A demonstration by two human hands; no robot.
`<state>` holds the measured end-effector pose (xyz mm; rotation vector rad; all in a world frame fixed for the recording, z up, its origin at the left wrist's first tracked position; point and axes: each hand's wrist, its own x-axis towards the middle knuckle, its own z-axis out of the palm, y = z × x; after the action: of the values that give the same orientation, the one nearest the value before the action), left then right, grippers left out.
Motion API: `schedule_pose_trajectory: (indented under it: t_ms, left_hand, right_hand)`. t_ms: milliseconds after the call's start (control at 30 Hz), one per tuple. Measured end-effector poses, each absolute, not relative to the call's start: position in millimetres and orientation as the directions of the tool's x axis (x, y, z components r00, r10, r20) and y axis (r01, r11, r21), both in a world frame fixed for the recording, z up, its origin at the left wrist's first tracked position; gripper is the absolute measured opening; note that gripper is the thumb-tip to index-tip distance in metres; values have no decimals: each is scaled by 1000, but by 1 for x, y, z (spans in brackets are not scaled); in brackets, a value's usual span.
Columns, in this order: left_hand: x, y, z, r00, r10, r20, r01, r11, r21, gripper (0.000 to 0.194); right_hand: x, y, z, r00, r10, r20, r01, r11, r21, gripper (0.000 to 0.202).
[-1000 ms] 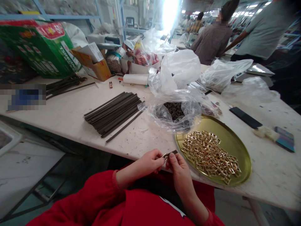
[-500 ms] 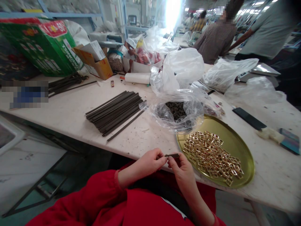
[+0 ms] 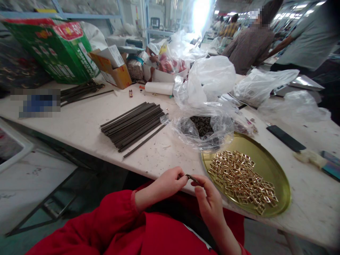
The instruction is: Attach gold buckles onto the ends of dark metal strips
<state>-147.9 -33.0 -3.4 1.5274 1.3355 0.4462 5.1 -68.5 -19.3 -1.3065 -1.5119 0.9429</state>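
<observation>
A short dark strip point(image 3: 191, 177) spans the gap between my two hands, just over the table's front edge. My left hand point(image 3: 176, 180) pinches one end of it between thumb and fingertips. At its other end, my right hand point(image 3: 209, 194) has the fingers curled on the strip, the thumb a little lower. A small part at the left fingertips is too small to make out. Beside my right hand lies a round gold tray point(image 3: 283, 198) bearing a heap of gold rectangular buckles point(image 3: 241, 180). To the left, a stack of long dark strips point(image 3: 134, 124) lies on the table, one strip point(image 3: 145, 141) apart.
A clear plastic bag point(image 3: 180, 131) of small dark pieces point(image 3: 203, 125) stands behind the tray. Farther back are a white roll point(image 3: 159, 88), an orange carton point(image 3: 120, 76), a green box point(image 3: 63, 60) and more plastic bags point(image 3: 212, 72). A black bar point(image 3: 285, 138) lies right. Other people point(image 3: 247, 46) stand beyond.
The strip has tilted down towards my right hand, whose thumb has come away and dropped lower. My left hand keeps its pinch. The whole view has shifted slightly.
</observation>
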Motion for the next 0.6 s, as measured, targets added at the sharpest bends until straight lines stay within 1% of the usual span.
schedule_pose_trajectory:
  t_ms: [67,100,200,300,367,500,600]
  left_hand:
    - [-149,-33,-3,314,891,-327,527,123,841,20]
    - [-150,-33,-4,314,892,-325,531,118,839,20]
    - [-150,-34,-6,321,895,-309,544,93,834,19]
    - [-151,-35,-7,337,884,-325,553,93,828,18]
    - [-152,-37,-5,362,866,-344,539,107,836,19]
    - [-156,-39,3,464,802,-376,457,147,877,24]
    - [-161,-39,9,510,739,-441,413,240,879,26]
  right_hand:
    - [8,-68,-18,-79,992,101,222,116,-968,24]
    - [9,-67,-18,-91,992,84,208,101,-973,23]
    - [10,-63,-17,-153,986,69,223,103,-969,16]
    - [10,-60,-17,-228,974,18,211,68,-975,18]
    - [9,-60,-18,-226,974,-20,191,24,-981,19]
    - [10,-62,-24,-186,982,-22,147,5,-989,18]
    - [10,-63,-28,-196,980,-45,118,-22,-993,16]
